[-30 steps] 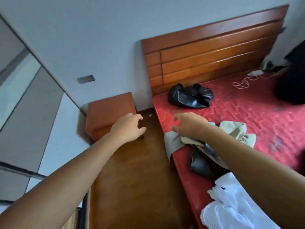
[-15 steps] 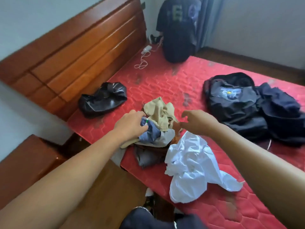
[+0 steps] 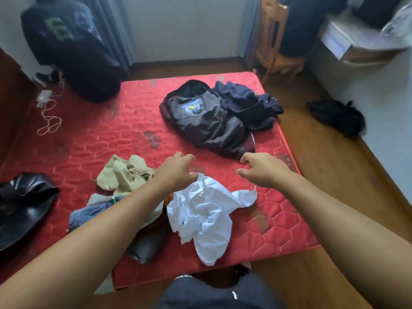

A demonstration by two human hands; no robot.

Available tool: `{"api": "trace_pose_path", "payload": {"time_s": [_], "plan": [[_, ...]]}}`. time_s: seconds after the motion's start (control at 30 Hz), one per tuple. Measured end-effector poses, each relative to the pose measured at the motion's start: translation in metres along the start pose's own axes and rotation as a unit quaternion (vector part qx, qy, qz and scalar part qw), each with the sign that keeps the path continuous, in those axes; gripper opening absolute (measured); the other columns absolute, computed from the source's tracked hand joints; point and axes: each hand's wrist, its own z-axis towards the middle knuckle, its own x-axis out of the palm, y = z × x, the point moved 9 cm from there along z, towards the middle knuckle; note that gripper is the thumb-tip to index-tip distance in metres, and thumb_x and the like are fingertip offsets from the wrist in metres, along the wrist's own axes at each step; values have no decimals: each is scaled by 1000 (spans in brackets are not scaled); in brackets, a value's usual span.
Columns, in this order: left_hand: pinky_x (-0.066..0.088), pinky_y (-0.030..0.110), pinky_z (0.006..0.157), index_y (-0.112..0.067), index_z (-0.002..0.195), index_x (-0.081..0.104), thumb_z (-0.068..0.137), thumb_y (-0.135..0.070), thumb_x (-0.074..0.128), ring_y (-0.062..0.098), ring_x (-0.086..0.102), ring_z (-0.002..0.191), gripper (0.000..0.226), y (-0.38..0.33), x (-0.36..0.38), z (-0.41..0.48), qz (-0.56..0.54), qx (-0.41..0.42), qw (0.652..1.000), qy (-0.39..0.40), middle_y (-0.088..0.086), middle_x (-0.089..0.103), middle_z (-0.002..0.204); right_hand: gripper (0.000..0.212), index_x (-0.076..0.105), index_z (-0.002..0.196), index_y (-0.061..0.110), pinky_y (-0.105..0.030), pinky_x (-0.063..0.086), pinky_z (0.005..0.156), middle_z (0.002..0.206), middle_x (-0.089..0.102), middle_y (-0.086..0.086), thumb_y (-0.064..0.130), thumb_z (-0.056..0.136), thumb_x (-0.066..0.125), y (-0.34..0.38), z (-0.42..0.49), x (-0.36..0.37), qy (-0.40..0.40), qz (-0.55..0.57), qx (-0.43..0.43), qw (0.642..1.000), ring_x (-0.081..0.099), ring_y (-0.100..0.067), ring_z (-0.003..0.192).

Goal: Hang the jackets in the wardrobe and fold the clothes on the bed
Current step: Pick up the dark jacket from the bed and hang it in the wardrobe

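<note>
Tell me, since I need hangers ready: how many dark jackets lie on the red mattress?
3 that I can make out: a glossy black jacket at the left edge, a dark printed jacket mid-bed, and a navy jacket bunched against it. More may hide underneath.

Hands leave the clothes pile
I've lifted both hands, left (image 3: 176, 172) and right (image 3: 265, 169), off the pile toward the dark jacket (image 3: 207, 121).

dark jackets (image 3: 209, 121) heaped far — crumpled clothes (image 3: 200, 212) near, on red bed (image 3: 100, 139).
</note>
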Motion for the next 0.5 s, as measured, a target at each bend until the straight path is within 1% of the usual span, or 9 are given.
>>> {"api": "trace_pose_path", "payload": {"time_s": [0.13,0.23,0.37,0.5], "plan": [[53,47,92,-30,139,49,86,-43,60,27,56,115,55,-40,11,28,3,38,999,9,3,50,128,49,56,133,29,-45,52,95,128,65,1,57,92,55,-45,-4,-4,-7,8,47,999,61,-23,116],[54,47,90,-32,140,47,87,-43,59,26,55,114,56,-60,20,50,13,47,999,14,2,49,130,51,55,136,28,-44,51,97,130,64,-1,55,93,55,-68,9,-8,-10,11,57,998,60,-24,119],[53,47,91,-31,141,47,87,-43,59,26,53,117,56,-81,32,80,20,28,999,21,3,48,132,51,53,138,28,-42,51,94,129,65,1,54,94,54,-99,36,-8,-4,12,50,999,60,-24,119],[54,47,89,-31,142,47,87,-41,59,26,53,116,57,-116,37,103,14,-1,1000,11,3,48,131,51,54,137,28,-43,51,93,127,65,0,53,93,54,-140,64,-15,2,12,23,1000,60,-25,117]]}}
